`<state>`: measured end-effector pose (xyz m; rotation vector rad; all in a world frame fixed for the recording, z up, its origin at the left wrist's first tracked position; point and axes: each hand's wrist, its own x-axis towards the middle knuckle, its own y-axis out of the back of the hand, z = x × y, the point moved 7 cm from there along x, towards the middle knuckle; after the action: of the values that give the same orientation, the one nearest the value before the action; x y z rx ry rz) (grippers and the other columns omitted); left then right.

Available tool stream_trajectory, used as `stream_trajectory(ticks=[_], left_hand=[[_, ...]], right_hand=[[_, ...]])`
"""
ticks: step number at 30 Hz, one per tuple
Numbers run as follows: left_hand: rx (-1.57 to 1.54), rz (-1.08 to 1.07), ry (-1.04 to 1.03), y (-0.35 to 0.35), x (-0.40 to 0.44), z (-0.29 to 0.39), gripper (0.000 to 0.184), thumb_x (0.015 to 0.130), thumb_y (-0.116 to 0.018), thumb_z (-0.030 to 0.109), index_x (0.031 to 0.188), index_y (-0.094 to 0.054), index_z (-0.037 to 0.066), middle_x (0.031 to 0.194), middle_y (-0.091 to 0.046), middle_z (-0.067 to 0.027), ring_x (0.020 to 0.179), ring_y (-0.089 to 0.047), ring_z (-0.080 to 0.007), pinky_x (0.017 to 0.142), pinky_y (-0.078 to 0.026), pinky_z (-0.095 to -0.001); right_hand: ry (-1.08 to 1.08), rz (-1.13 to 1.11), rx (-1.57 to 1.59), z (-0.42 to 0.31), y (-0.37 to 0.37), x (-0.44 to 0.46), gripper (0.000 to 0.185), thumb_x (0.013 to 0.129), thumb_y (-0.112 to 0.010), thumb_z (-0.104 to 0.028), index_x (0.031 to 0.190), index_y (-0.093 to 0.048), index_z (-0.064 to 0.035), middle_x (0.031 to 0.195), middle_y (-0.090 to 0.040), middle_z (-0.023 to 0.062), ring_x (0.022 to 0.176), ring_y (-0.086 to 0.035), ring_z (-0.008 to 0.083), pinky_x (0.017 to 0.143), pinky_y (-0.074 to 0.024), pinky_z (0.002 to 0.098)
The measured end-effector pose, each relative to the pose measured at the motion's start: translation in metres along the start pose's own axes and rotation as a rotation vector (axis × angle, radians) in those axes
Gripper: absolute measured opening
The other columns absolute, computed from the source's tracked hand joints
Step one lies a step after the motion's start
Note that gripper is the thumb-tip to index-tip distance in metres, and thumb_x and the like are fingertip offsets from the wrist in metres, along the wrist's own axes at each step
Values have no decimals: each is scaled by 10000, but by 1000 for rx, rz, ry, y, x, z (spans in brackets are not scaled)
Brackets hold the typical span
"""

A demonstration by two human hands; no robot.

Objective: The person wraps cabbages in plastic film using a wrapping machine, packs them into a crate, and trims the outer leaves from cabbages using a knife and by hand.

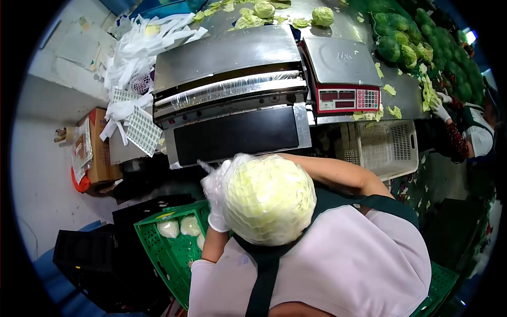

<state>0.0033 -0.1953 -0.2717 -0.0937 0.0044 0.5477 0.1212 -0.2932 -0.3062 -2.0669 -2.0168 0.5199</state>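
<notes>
A large pale green cabbage (269, 199) in clear plastic film is held up close to my chest, in front of the wrapping machine (236, 136). My left hand (215, 198), in a white glove, is closed round the cabbage's left side, with loose film bunched at its fingers. My right forearm reaches behind the cabbage, and my right hand is hidden by it. Below and left of my left hand, wrapped cabbages (189, 225) lie in a green crate (158, 257).
A red scale (343, 63) stands right of the machine, above a white basket (388, 148). Foam nets and trays (141, 129) pile up at left. Cabbages (322, 16) and leaves lie at the back. A co-worker's gloved hand (439, 108) is at far right, near netted sacks (449, 58).
</notes>
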Motion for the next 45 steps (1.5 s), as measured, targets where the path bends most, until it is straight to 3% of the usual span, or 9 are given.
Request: stream_trajectory(ticks=[3, 5, 9, 12, 20, 27, 33, 38, 45], left_hand=[[124, 102, -93, -15, 30, 82, 226, 800, -636, 8, 1022, -640, -36, 1021, -641, -94, 957, -597, -175, 839, -467, -275], [-292, -293, 387, -14, 21, 44, 407, 765, -681, 20, 1151, -569, -35, 1144, -596, -100, 1046, -560, -179, 900, -437, -287], [543, -818, -159, -52, 17, 56, 865, 615, -838, 132, 1334, -376, 0, 1338, -457, -102, 1202, -456, -164, 1019, -361, -323], [-295, -507, 164, -64, 44, 60, 884, 603, -849, 119, 1338, -371, 4, 1335, -460, -105, 1203, -457, -168, 1018, -364, -333], [-873, -160, 484, -33, 100, 24, 670, 743, -726, 39, 1324, -394, 10, 1292, -505, -109, 1160, -507, -210, 991, -409, -357], [82, -336, -268, 5, 224, 143, 579, 721, -752, 114, 1211, -477, -28, 1132, -604, -103, 995, -582, -170, 872, -468, -295], [-243, -366, 5, 35, 365, 85, 651, 769, -718, 332, 1238, -451, -33, 1175, -542, -77, 1035, -519, -148, 887, -432, -313], [437, -566, -462, 23, 390, 146, 770, 652, -799, 131, 1315, -416, 46, 1264, -519, -65, 1152, -469, -154, 983, -372, -292], [1011, -514, -1077, 6, 361, 127, 691, 665, -725, 134, 1287, -431, 81, 1258, -512, -126, 1211, -464, -308, 1052, -295, -455]], right_hand=[[-86, 41, 79, -4, 5, -3, 464, 731, -663, -129, 1149, -517, 7, 1081, -583, 175, 989, -570, 286, 835, -449, 368], [-123, 63, 110, -7, 12, -1, 487, 728, -664, -129, 1168, -505, 5, 1104, -574, 175, 1009, -562, 286, 851, -443, 370], [-172, 108, 124, -20, 28, 2, 533, 724, -666, -128, 1208, -482, 2, 1150, -556, 175, 1050, -544, 285, 882, -430, 375], [-215, 169, 90, -39, 48, 2, 569, 721, -668, -127, 1237, -465, -1, 1184, -542, 175, 1081, -530, 284, 906, -421, 378], [-61, -124, -660, -174, 28, -15, 719, 680, -746, -153, 1300, -418, 6, 1266, -515, 172, 1180, -481, 256, 1012, -362, 346], [484, 196, -892, -253, 90, 65, 524, 673, -746, -158, 1131, -560, 14, 1080, -632, 141, 977, -607, 225, 856, -469, 333], [-16, 279, -668, -257, 198, 153, 588, 632, -823, -295, 1089, -606, 5, 984, -654, 96, 883, -589, 182, 799, -462, 310], [717, 346, -1258, -279, 210, 163, 502, 682, -733, -218, 1126, -574, -45, 1148, -591, 154, 1016, -578, 336, 856, -474, 379], [880, 465, -1721, -256, 208, 159, 409, 765, -609, -113, 1161, -546, -32, 1165, -593, 130, 1074, -577, 299, 829, -510, 343]])
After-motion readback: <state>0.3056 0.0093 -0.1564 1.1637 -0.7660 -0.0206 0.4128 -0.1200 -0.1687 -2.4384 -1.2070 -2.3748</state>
